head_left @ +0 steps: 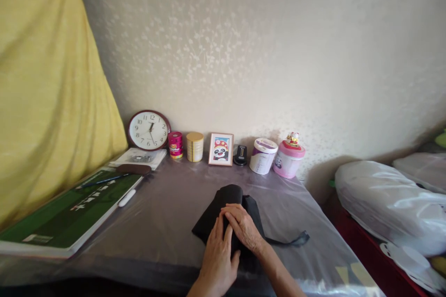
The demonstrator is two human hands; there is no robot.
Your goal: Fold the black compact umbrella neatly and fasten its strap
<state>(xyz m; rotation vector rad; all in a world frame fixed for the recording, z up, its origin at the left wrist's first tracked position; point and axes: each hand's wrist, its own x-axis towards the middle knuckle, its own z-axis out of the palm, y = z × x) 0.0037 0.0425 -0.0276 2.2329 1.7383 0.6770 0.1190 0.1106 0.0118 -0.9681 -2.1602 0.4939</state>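
Note:
A black cloth bundle [229, 193], folded over itself, lies on the table near its front edge; its exact kind I cannot tell. From its right side a thin black strap [294, 240] runs out onto the tabletop. My left hand [219, 257] rests on the cloth with its fingers stretched forward and the thumb apart. Over the left fingertips lies my right hand [245, 228], its fingers extended and pointing left. Both palms face down, and neither hand grips anything that I can see. Part of the bundle is hidden under the hands.
A grey plastic cover [167, 213] lies over the table. Along the wall stand a clock [149, 130], several tins, a picture frame [220, 149] and a pink tub [288, 162]. A green book [69, 209] lies left, beside a yellow curtain [52, 79]. White plastic bags [390, 204] sit right.

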